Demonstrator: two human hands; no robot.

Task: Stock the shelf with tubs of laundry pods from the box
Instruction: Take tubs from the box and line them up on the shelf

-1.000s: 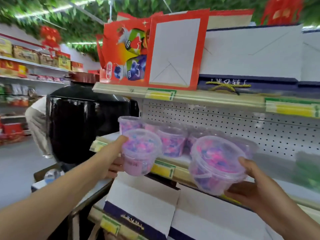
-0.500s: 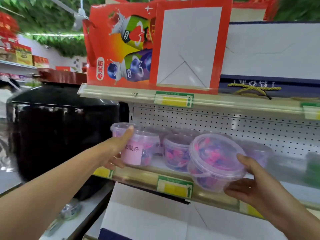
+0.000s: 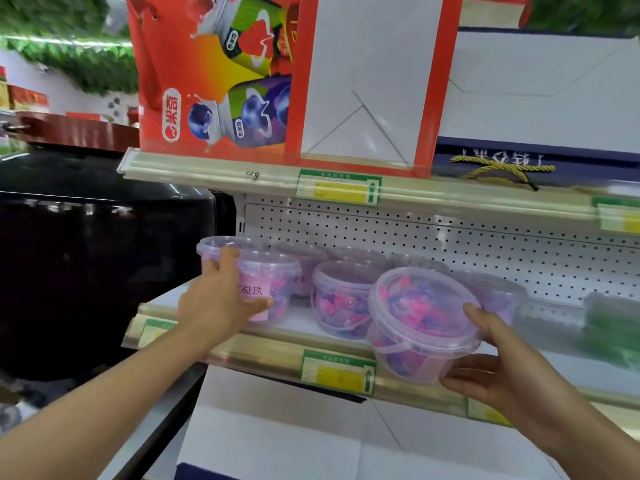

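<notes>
Shop aisle, metal gondola shelving with a pale perforated back panel (image 3: 450, 244) and fake greenery hanging overhead. Taking the middle shelf (image 3: 311, 322) as the landmark and going from its front lip back. Right at the lip, out past the yellow-and-green price tag (image 3: 337, 372): right hand (image 3: 502, 372) cupped under and round a clear tub (image 3: 420, 323) of pink and blue laundry pods, thumb hooked on the lid rim, tub tilted toward the camera and not down on the shelf yet. Probably held low like that to slide in flat in front of the back row. Toward the shelf's left end: left hand (image 3: 221, 299) wrapped round a second tub (image 3: 268, 287) with a pink paper label, base looking set on the shelf or near enough, fingers curled on the wall and thumb up at the lid. Grip apparently kept to square it up beside its neighbour. Between the two, one more tub (image 3: 341, 299) already standing upright. Further back against the panel, a row of the same tubs, blurry, count hard to call. All thin see-through plastic, round, slightly tapered, snap lids with a raised rim, so likely light and a bit flexy if squeezed. Above the shelf: red carton (image 3: 277, 74) with fruit print. Below it: white cardboard. Left of it: big glossy black rounded thing (image 3: 97, 258), no idea what. Source box not in view.
</notes>
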